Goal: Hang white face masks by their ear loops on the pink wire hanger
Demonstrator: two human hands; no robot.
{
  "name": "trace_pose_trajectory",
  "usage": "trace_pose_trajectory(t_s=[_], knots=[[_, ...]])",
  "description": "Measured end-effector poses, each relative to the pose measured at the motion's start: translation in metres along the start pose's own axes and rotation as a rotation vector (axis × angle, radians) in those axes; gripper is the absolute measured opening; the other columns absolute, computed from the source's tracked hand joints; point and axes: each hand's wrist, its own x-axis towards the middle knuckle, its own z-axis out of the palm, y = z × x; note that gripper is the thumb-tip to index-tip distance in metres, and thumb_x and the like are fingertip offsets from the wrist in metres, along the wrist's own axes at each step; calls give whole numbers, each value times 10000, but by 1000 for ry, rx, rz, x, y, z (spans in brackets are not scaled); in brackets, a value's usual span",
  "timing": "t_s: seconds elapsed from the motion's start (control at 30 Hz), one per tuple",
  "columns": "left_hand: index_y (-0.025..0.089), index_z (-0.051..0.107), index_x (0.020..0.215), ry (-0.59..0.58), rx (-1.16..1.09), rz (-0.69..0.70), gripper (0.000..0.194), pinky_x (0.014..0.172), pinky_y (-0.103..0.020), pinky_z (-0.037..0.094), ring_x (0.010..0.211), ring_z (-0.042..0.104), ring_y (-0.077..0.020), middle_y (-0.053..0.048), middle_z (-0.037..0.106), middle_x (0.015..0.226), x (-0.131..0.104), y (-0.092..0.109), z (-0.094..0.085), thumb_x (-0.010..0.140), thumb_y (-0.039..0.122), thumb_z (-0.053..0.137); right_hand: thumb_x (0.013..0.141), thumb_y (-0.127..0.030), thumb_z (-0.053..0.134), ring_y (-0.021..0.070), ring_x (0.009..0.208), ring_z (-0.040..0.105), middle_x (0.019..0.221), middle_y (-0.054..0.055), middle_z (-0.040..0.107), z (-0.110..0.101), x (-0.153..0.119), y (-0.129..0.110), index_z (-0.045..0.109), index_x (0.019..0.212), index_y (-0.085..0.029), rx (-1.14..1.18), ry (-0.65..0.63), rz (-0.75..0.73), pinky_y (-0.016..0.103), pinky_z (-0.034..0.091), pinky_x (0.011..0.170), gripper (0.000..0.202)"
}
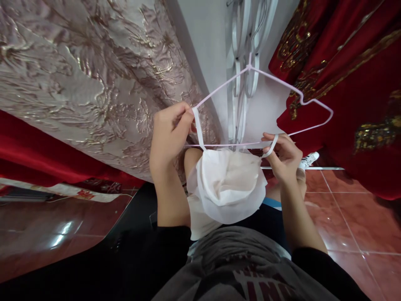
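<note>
Over the person's lap, a white strapped garment (232, 179) sags below a pink hanger (249, 67), one strap (199, 129) pinched in the left hand (171, 133) at one hanger end, the other looped around the right hand's (285, 156) bent fingers, its hanger end bare.

pale wall (208, 42) behind white metal scrollwork (236, 92); shiny embossed curtain (103, 83) at left, red curtain with gold sequins (347, 121) at right; glossy red tile floor (354, 209) reflects light.
</note>
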Motion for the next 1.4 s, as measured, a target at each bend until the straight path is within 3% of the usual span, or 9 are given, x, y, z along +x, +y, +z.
trace_pose_trajectory(t_s=[0.1,0.23,0.3,0.47,0.67,0.83,1.13,1.33,1.4], knots=[[205,740,644,97,-63,-88,472,591,-267,478,585,610,-131,6,670,609,-4,-16,2,1068,21,648,918,-406,828,171,743,616,879,19,726,-1,-1,2,864,1188,-335,-43,-19,-31,323,447,604,282],[230,796,922,393,-476,-266,120,737,-262,603,751,741,-136,12,780,812,-45,-47,21,1033,270,813,940,-465,784,172,723,589,954,40,761,-3,-2,2,847,1214,-321,-136,15,-39,333,453,582,316],[273,768,1124,405,-683,-375,282,891,-327,655,906,812,-182,-17,830,952,-67,-56,37,967,480,878,945,-465,783,160,694,571,971,40,759,-1,-4,2,839,1231,-322,-130,22,-34,334,458,571,325],[236,678,995,440,-771,-325,439,992,-351,645,1025,836,-217,-58,832,984,-87,-55,65,942,636,851,957,-395,788,171,781,685,1118,60,781,5,-8,3,764,1400,-327,-84,0,-21,342,563,619,449],[230,637,944,463,-772,-296,468,718,-257,612,754,772,-162,-19,762,873,-85,-49,61,939,642,859,982,-335,743,241,907,781,1074,88,772,-32,15,30,821,1279,-261,-180,788,-176,429,670,823,316],[226,654,892,402,-747,-234,429,755,-286,622,688,715,-143,-20,744,862,-88,-48,56,971,602,845,881,-387,911,299,1044,817,1055,82,827,-64,56,18,902,1153,-264,-143,546,-263,474,654,934,298],[219,701,882,339,-815,-243,452,785,-306,630,689,729,-154,-45,837,878,-87,-53,56,898,618,913,865,-336,913,264,883,768,875,57,786,-59,98,-47,854,877,-283,-410,75,-336,487,625,825,80],[234,697,908,384,-833,-286,387,808,-294,623,718,715,-144,-24,811,867,-90,-51,56,951,574,878,973,-243,781,335,1168,694,1079,75,686,-37,67,-38,832,1271,-341,-401,324,-718,591,562,1106,318],[232,703,909,389,-830,-279,367,804,-279,620,714,713,-133,-25,816,880,-90,-51,57,961,551,877,991,-209,722,303,1136,707,1094,50,720,-25,50,-31,790,1344,-361,-342,273,-753,570,578,1095,390]])
